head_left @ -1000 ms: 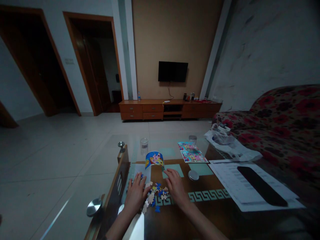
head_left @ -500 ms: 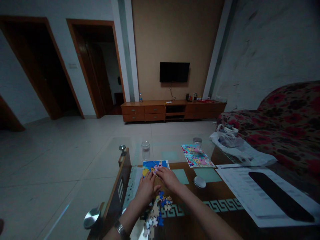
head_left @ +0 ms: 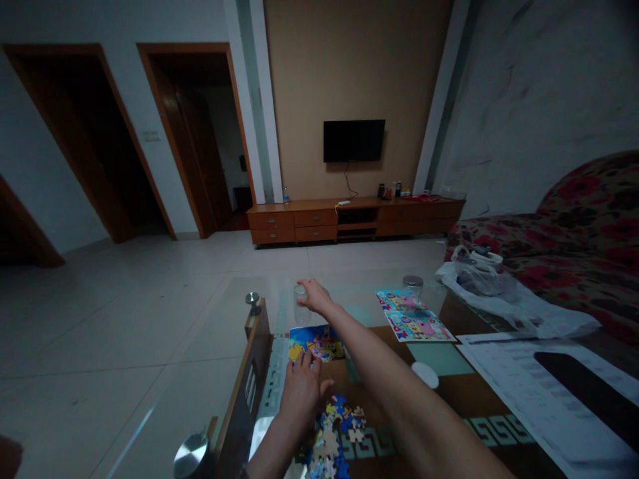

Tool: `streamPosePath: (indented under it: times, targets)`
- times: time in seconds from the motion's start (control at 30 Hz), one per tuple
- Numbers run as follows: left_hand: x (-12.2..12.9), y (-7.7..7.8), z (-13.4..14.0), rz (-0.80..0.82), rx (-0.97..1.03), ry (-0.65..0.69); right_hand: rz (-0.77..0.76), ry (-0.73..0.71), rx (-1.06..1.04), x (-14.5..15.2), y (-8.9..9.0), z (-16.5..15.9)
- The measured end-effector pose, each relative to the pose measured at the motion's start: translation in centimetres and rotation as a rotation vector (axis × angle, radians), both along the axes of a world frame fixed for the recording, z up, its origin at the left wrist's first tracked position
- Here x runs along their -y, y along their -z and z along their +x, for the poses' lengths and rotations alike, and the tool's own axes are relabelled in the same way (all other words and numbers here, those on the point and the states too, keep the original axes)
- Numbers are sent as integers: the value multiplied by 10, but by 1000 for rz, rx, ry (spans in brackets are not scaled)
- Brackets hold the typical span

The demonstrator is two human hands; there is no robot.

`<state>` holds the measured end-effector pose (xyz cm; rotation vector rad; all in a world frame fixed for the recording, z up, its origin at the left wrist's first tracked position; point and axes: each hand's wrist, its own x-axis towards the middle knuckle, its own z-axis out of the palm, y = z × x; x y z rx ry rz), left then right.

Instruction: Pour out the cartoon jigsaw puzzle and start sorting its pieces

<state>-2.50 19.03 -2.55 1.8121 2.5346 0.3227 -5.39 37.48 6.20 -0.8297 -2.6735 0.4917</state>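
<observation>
My right hand (head_left: 314, 296) reaches across the glass-topped table, its fingers curled round the upper part of a clear glass jar (head_left: 301, 316). The jar stands upright behind a blue and yellow cartoon picture (head_left: 317, 342). Against the near edge of that picture rests my left hand (head_left: 302, 386), palm down, fingers spread and thumb out, holding nothing. Close to its wrist lies a heap of loose jigsaw pieces (head_left: 329, 439), blue, yellow and beige, partly hidden by the left forearm. A pale round lid (head_left: 425, 374) lies flat to the right of my right forearm.
Two colourful cartoon sheets (head_left: 414, 324) lie to the right, with a lidded glass jar (head_left: 413, 286) behind them. Further right are a plastic bag (head_left: 519, 306), papers (head_left: 504, 392) and a dark flat object (head_left: 589, 392). A raised wooden side panel (head_left: 249, 379) borders the table's left.
My right hand has left the cartoon picture, moved forward and taken hold of the glass jar. My left hand has drawn back slightly, uncovering more of the picture. The view has shifted a little.
</observation>
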Motion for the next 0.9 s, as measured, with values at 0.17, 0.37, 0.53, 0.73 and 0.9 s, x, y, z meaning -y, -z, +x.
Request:
streamPosePath:
  times: [0.17, 0.37, 0.53, 0.73, 0.9]
  targets:
    - [2, 2, 0, 24, 0, -12, 28, 41, -6, -20, -5, 22]
    - [-3, 9, 6, 81, -33, -41, 8, -3, 14, -30, -4, 40]
    - [-8, 8, 9, 60, -34, -73, -8, -32, 24, -24, 6, 47]
    - [-6, 9, 10, 93, -53, -61, 5, -43, 25, -18, 9, 51]
    - [-7, 8, 9, 77, -54, -76, 17, -58, 50, -21, 7, 49]
